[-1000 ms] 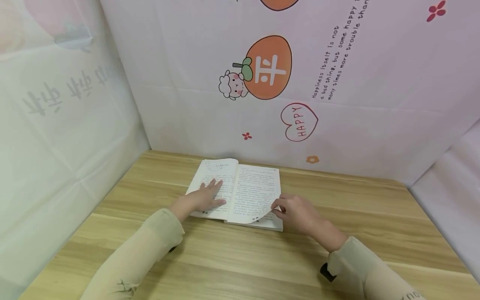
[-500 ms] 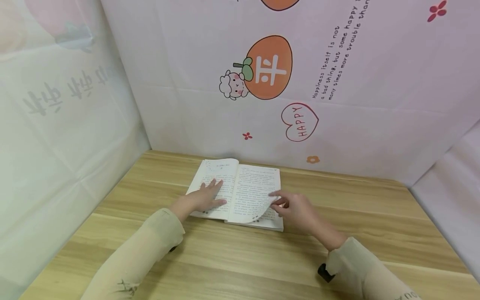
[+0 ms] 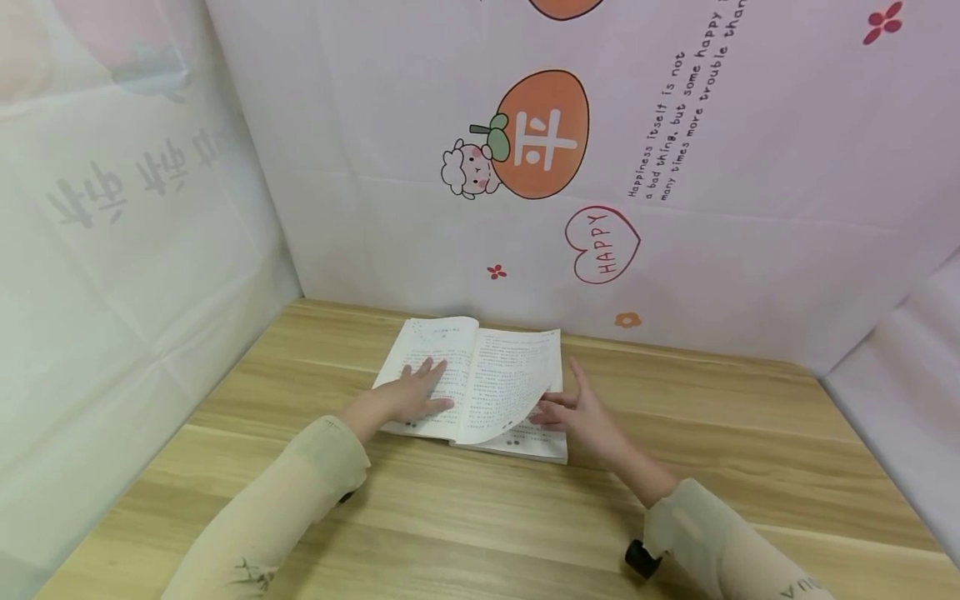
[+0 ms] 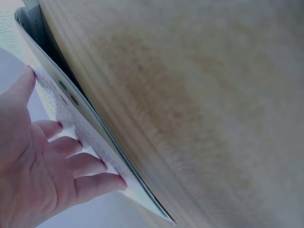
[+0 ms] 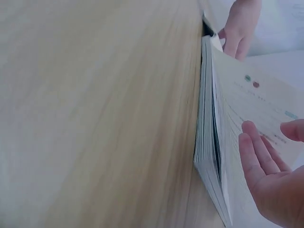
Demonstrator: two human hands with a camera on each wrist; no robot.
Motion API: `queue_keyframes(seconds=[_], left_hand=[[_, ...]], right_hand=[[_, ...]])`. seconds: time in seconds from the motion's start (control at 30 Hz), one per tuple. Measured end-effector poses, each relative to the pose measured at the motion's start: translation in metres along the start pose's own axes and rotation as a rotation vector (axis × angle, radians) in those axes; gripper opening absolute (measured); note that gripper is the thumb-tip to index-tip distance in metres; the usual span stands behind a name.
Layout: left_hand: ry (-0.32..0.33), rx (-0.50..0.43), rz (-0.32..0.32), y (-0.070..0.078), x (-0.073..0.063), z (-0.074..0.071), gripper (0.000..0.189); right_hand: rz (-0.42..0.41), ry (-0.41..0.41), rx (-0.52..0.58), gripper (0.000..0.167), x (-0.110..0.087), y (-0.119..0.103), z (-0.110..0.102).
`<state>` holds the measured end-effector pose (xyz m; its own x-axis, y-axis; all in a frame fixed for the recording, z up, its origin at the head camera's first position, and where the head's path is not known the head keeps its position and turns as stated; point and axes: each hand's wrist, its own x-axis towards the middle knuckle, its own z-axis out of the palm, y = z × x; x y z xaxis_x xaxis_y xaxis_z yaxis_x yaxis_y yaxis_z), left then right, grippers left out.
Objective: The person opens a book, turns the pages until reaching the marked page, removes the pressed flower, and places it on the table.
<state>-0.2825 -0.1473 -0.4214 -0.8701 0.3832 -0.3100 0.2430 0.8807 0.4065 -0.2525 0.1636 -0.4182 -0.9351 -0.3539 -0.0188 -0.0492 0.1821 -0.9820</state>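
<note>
Pale sleeves [image 3: 262, 508] nearest me, black object [image 3: 642, 559] under the right cuff, all over the wood-grain table [image 3: 465, 517]. My left hand [image 3: 408, 396] lies flat, fingers spread and released, on the left page [image 3: 442, 333]. My right hand [image 3: 588, 417]: fingers extended, thumb apart, released, at the lifted right page [image 3: 517, 392]; exact contact unclear. Book [image 3: 480, 375] lies open near the table's far edge. Behind it: white backdrop [image 3: 375, 233], orange fruit print [image 3: 543, 133], HAPPY heart [image 3: 602, 244].
</note>
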Motion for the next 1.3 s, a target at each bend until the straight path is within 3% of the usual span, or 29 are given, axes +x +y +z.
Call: queue_keyframes(seconds=[0.2, 0.37, 0.57, 0.7, 0.83, 1.1, 1.3], left_hand=[[-0.002, -0.019, 0.007, -0.004, 0.001, -0.002, 0.082], [-0.004, -0.030, 0.015, -0.003, 0.000, -0.004, 0.082], [0.004, -0.035, 0.016, -0.004, -0.001, -0.005, 0.081], [0.008, -0.034, 0.015, -0.004, -0.001, -0.004, 0.081], [0.009, -0.026, 0.016, -0.003, -0.002, -0.004, 0.081], [0.010, -0.074, 0.062, -0.007, -0.004, -0.009, 0.079], [0.026, -0.143, 0.115, -0.013, -0.004, -0.017, 0.061]], right_hand=[[-0.034, -0.097, 0.014, 0.096, 0.004, 0.000, 0.016], [-0.023, -0.132, -0.047, 0.101, 0.006, -0.004, 0.029], [-0.054, -0.115, -0.183, 0.099, 0.008, -0.010, 0.045], [-0.085, -0.061, -0.284, 0.097, 0.011, -0.013, 0.051], [-0.092, -0.030, -0.317, 0.096, 0.014, -0.013, 0.053], [-0.089, -0.065, -0.512, 0.080, 0.018, -0.014, 0.054], [-0.100, -0.120, -0.583, 0.068, 0.020, -0.017, 0.058]])
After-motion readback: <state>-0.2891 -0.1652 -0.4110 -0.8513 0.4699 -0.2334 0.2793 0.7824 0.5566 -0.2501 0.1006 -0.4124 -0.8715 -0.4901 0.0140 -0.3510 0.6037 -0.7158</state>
